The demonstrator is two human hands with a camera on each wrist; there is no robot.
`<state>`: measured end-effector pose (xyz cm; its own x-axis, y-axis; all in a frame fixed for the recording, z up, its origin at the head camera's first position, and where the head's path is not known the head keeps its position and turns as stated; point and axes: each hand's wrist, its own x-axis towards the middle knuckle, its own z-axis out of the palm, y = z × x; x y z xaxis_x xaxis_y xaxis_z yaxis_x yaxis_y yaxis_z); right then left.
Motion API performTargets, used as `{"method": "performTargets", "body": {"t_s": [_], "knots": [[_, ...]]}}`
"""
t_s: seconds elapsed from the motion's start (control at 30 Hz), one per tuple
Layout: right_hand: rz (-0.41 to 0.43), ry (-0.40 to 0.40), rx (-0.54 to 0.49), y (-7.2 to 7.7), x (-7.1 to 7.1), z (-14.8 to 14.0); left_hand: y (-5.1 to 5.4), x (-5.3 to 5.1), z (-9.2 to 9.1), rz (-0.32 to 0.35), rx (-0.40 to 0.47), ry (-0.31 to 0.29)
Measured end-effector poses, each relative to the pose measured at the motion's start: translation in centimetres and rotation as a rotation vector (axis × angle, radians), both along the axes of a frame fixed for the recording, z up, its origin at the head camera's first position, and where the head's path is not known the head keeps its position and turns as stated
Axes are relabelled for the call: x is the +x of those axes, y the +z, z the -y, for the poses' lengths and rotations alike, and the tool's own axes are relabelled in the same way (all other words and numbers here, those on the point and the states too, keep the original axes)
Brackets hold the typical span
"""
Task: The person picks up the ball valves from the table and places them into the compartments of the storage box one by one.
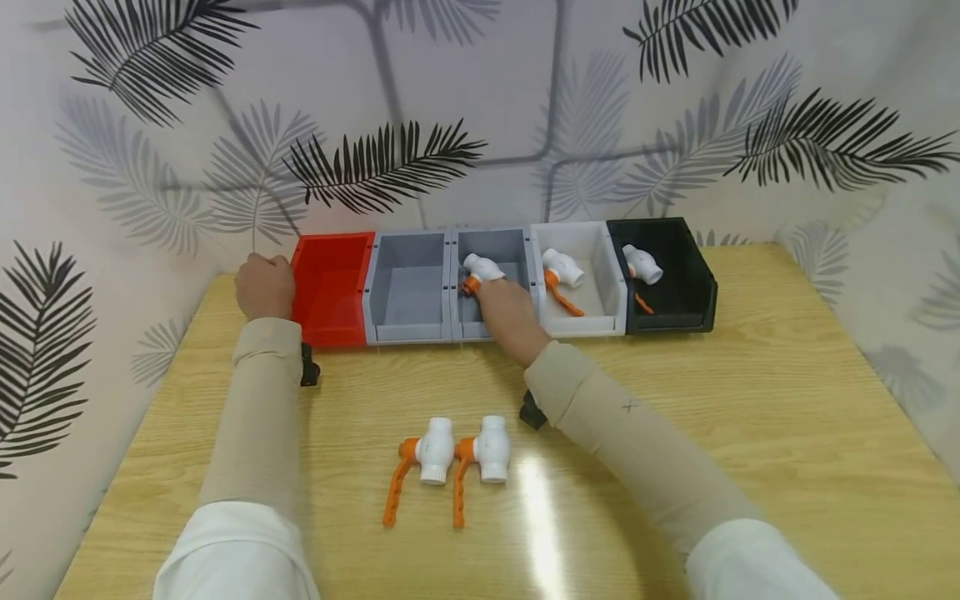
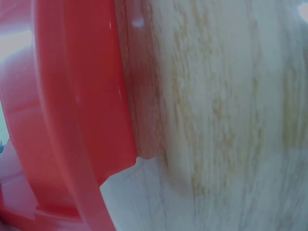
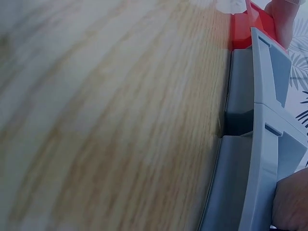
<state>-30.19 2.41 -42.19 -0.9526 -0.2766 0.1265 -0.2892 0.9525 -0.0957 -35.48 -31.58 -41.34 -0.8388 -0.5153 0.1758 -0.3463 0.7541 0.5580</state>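
The right hand (image 1: 513,321) reaches into the second grey bin (image 1: 472,331) and holds a white valve with an orange handle (image 1: 483,267); its fingertips are partly hidden. In the right wrist view only part of this hand (image 3: 291,202) shows at the grey bin's rim (image 3: 262,159). The left hand (image 1: 265,286) grips the left side wall of the red bin (image 1: 333,333), fingers curled, tips hidden. That hand (image 3: 284,21) also shows against the red bin (image 3: 240,31) in the right wrist view. The left wrist view shows the red bin (image 2: 91,96) close up, without the hand's fingers.
Two white valves (image 1: 435,451) (image 1: 492,450) with orange handles lie side by side on the wooden table (image 1: 360,550). The other grey bin (image 1: 408,333) holds nothing visible. One valve lies in the white bin (image 1: 581,325), another in the black bin (image 1: 693,321). Leaf-patterned cloth hangs behind.
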Motion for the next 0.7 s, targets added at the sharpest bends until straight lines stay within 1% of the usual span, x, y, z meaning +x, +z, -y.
{"method": "performTargets", "body": {"t_s": [0.13, 0.27, 0.37, 0.4, 0.5, 0.6, 0.7], "knots": [[0.008, -0.008, -0.021, 0.1, 0.1, 0.0, 0.4, 0.1, -0.2, -0.009, -0.001, -0.002], [-0.011, -0.004, -0.018, 0.2, 0.4, 0.0, 0.6, 0.3, -0.3, -0.013, 0.007, -0.002], [-0.014, 0.006, -0.007, 0.1, 0.4, 0.0, 0.4, 0.3, -0.2, -0.015, 0.011, 0.0], [-0.002, 0.01, -0.002, 0.0, 0.4, 0.0, 0.3, 0.2, -0.2, -0.013, 0.011, -0.001], [-0.012, 0.034, 0.014, -0.3, 0.4, -0.2, 0.0, 0.1, 0.1, -0.002, 0.011, -0.003], [-0.039, 0.064, 0.023, -0.3, 0.9, -0.4, -0.2, -0.1, 0.3, 0.01, 0.007, -0.005], [-0.082, 0.095, 0.025, 0.2, 1.8, -0.7, 0.0, -0.3, 0.2, 0.0, 0.001, 0.005]]}}
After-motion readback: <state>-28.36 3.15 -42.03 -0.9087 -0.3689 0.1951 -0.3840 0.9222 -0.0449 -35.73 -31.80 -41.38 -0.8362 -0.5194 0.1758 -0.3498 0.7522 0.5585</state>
